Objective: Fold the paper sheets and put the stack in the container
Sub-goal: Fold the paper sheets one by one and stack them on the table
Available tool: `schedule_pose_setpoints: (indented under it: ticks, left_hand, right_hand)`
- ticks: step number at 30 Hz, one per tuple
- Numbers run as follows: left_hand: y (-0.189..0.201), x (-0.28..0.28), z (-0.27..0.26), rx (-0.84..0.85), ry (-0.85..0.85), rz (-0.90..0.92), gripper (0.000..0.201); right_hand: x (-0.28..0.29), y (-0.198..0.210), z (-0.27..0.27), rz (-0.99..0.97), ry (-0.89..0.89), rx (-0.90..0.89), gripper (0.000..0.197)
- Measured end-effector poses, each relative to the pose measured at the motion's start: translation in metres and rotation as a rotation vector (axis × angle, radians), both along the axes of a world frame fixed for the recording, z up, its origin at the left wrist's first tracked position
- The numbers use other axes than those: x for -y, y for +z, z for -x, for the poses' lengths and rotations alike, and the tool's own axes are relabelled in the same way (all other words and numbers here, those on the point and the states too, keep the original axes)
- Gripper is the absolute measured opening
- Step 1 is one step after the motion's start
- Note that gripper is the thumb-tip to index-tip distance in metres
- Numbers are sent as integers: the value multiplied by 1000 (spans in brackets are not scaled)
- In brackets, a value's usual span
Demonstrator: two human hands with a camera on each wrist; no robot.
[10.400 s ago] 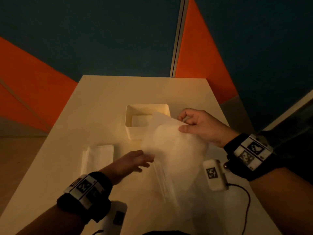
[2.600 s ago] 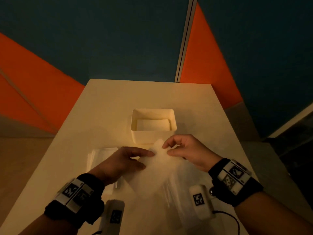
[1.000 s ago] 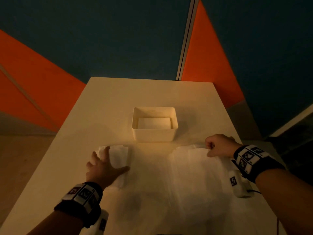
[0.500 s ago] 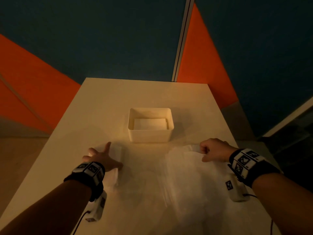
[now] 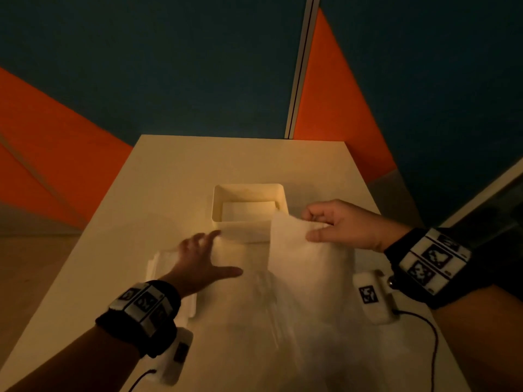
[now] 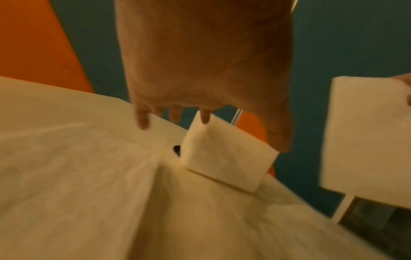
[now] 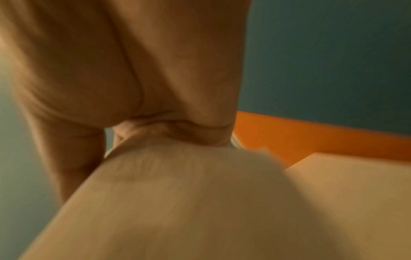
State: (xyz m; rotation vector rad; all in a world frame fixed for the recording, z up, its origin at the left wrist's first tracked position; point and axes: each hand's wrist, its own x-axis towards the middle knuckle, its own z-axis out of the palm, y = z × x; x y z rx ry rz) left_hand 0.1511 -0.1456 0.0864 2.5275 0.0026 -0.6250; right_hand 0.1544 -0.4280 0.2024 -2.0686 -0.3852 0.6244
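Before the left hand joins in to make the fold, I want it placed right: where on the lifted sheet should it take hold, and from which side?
Take the sheet at its free far-left corner, coming in from the left. The right hand pinches the far-right part of the top edge, so the left corner hangs unsupported. The left hand is open, close to that side. A light pinch likely suffices.
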Motion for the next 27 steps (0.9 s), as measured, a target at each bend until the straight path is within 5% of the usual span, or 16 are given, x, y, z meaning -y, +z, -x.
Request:
schedule_pose_setpoints:
  ticks: [3,5,9,14,18,24,27]
  left_hand:
    - [23,12,15,-317,-104,630,124]
    - [34,13,23,-454,-10,973,103]
    - [49,19,29,-499,160,1351,71]
    - [62,26,19,-209,270,1339,79]
    - [68,24,19,-37,297,1278,42]
    - [76,12,23,-44,140,1053,23]
    - [78,4,25,-102,65,1048,25]
  right_hand:
    - [-20,12,4,-242,-139,56,13]
    - [-31,12,5,-403,-308,73,18]
    - [-45,-3,8,-571,-540,59,19]
    - [-46,-27,15,-614,-591,-46,18]
    - [-36,-38,21,-600,-458,-194,37]
    - [-30,-48,21,-673,-549,-307,24]
    - [-25,-45,22,-846,-512,-463,42]
